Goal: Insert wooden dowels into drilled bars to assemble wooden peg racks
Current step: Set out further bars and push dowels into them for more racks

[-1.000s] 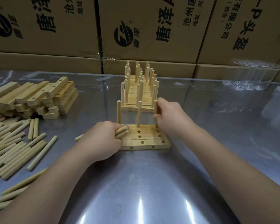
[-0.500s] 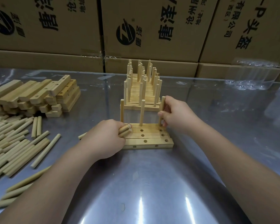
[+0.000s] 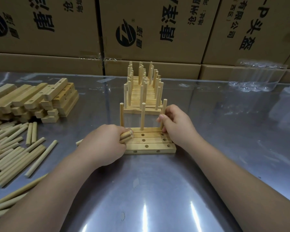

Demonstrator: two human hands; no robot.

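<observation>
Stacked cardboard boxes [image 3: 49, 25] with black printing close off the rear of the work area, behind a shiny metal surface [image 3: 157, 190].

At centre, a set of drilled bars [image 3: 149, 143] lies flat on the surface, side by side and touching; four can be counted. The farthest bar carries three upright pegs: a left dowel [image 3: 121, 116], a middle dowel [image 3: 143, 116] and a right dowel [image 3: 163, 111]. The three nearer bars show open holes at the middle and right positions. Their left ends are hidden under the left hand.

The left hand [image 3: 104, 144] rests at the left end of the bars, fingers curled. Its grip is closed round a bundle of dowels [image 3: 126, 137], whose ends stick out toward the bars. The number in the bundle cannot be told.

The right hand [image 3: 177, 124] is at the right end of the farthest bar. Its grip is a pinch of thumb and fingers on the lower part of the right dowel, which stands upright with its top clear above the hand.

Directly behind the bars, a row of finished racks [image 3: 143, 91] runs away toward the boxes, pegs upright. At left rear sits a stack of bars [image 3: 37, 99]. Nearer on the left, loose dowels [image 3: 12, 148] lie in a scattered pile. A clear plastic tub [image 3: 258, 74] stands at far right, by the boxes.
</observation>
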